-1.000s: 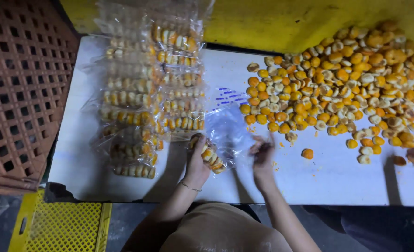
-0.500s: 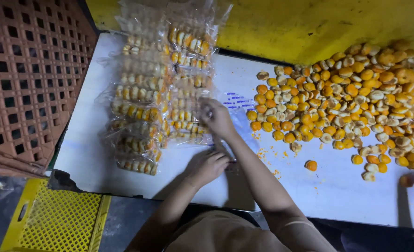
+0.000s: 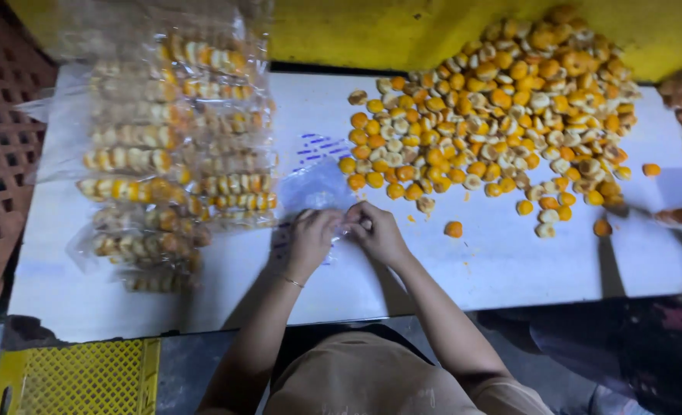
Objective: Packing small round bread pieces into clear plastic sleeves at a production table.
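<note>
Both hands met at the near middle of the white table (image 3: 510,261), just on the near side of the heap of orange and pale pieces (image 3: 494,115). The left hand (image 3: 312,238) and the right hand (image 3: 378,230) were touching, fingers pinched together on a clear empty bag (image 3: 314,188) that lay flat on the table, its far end reaching towards the heap. The left wrist wore a thin bracelet (image 3: 293,282).

To the left of the heap lay the filled bags (image 3: 172,154), stacked in overlapping rows, each showing a line of pieces through the plastic. One loose piece (image 3: 454,228) sat just right of the right hand, apart from the heap's near edge. Beyond the stack, at the table's left end, stood a red-brown crate (image 3: 3,154). A yellow crate (image 3: 79,376) sat below the table's near left corner.
</note>
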